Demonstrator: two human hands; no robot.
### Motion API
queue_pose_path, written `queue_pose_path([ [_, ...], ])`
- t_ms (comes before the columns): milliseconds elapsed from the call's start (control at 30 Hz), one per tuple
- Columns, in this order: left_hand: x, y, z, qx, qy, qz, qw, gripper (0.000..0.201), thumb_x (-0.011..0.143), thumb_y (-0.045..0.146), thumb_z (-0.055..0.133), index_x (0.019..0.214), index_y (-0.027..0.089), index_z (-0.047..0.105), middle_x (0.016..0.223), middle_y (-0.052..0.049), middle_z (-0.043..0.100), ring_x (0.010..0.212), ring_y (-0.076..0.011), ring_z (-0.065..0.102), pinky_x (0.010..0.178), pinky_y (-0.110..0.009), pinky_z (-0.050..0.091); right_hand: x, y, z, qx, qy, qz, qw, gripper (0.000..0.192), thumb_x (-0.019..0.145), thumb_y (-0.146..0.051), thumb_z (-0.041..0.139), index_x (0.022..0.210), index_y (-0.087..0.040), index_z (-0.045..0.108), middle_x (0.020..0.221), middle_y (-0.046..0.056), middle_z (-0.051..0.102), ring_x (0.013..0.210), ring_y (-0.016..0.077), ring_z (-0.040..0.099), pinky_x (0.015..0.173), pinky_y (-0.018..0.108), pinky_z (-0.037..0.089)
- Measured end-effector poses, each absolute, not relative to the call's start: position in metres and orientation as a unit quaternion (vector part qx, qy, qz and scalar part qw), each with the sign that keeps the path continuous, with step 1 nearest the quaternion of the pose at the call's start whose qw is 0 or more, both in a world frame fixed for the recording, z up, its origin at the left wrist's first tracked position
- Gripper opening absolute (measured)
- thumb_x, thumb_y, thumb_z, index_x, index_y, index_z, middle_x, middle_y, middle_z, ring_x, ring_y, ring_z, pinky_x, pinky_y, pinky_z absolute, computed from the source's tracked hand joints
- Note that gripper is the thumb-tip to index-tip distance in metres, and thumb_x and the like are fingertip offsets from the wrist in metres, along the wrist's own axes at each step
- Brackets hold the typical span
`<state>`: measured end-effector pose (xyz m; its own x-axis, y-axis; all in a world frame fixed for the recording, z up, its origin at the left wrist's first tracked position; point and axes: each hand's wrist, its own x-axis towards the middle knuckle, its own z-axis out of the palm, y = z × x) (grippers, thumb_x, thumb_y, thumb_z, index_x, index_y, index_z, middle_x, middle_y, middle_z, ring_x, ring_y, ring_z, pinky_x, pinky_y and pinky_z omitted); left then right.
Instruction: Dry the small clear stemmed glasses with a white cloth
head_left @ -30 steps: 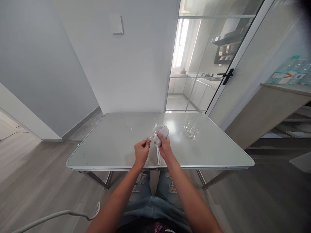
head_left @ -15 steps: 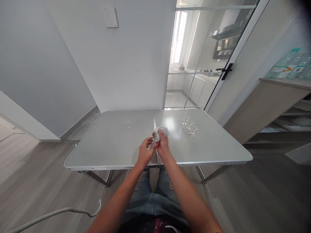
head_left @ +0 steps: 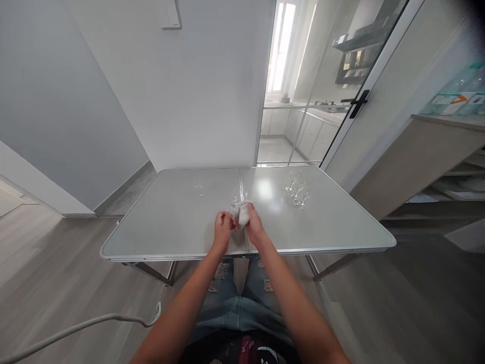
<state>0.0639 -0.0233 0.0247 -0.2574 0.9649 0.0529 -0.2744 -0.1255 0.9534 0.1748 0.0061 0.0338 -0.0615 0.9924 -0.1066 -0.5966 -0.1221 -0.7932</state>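
- Drew left hand (head_left: pixel 223 225) slightly away from right hand (head_left: pixel 256 230) since half a second ago, and brought held glass (head_left: pixel 234 201) into sight beyond the fingers, toward the far edge of the table (head_left: pixel 170 222).
- Can follow pale cable (head_left: pixel 94 320) on the floor side, left of and nearer than the table; cut off at the left edge of view.
- Can see wall switch (head_left: pixel 169 15) beyond the table, left of its middle; cut off along the top.
- Can just make out small glass (head_left: pixel 199 189) on the table's left half, toward the far edge; too faint against the grey top for a clear shape.
- Have left hand near the table's middle, fingers curled close to the cloth; cannot tell whether clamped on anything.
- Can trace held glass at the table's middle only as a faint rounded outline; partly hidden by cloth and fingers.
- Have right hand closed on white cloth (head_left: pixel 244 214), just right of held glass at the table's middle; far fingers mostly hidden.
- Can see stemmed glasses (head_left: pixel 302 198) clustered on the table's right half; overlapping too closely for a count.
- Can see plastic bottles (head_left: pixel 460 98) well right of the table; cut off at the right edge of view.
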Motion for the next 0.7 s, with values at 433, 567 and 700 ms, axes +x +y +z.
queue_pose_path([
  [433,0.069,-0.027,0.036,0.384,0.453,0.547,0.59,0.044,0.083,0.061,0.062,0.078,0.018,0.051,0.058,0.005,0.046,0.048,-0.0098,0.044,0.043,-0.022,0.035,0.182,-0.01,0.035,-0.263,-0.426,0.709,0.497,0.05,0.083,-0.052,0.072,0.121,-0.02,0.068,0.074,0.001,0.072,0.05,0.0143,0.056,0.042,0.026,0.045],
  [567,0.068,-0.027,0.034,0.416,0.479,0.553,0.541,0.045,0.083,0.062,0.063,0.084,0.02,0.049,0.057,0.007,0.047,0.045,-0.0099,0.045,0.043,-0.022,0.036,0.177,-0.007,0.031,-0.291,-0.414,0.691,0.516,0.048,0.078,-0.054,0.077,0.109,-0.018,0.071,0.069,0.0,0.069,0.049,0.0137,0.056,0.039,0.025,0.044],
  [700,0.066,-0.032,0.03,0.512,0.521,0.529,0.432,0.033,0.089,0.051,0.061,0.093,0.021,0.048,0.064,0.005,0.054,0.045,-0.0104,0.047,0.047,-0.023,0.036,0.176,-0.005,0.028,-0.277,-0.348,0.717,0.538,0.044,0.072,-0.052,0.083,0.096,-0.017,0.07,0.076,0.002,0.072,0.057,0.0148,0.061,0.046,0.025,0.047],
])
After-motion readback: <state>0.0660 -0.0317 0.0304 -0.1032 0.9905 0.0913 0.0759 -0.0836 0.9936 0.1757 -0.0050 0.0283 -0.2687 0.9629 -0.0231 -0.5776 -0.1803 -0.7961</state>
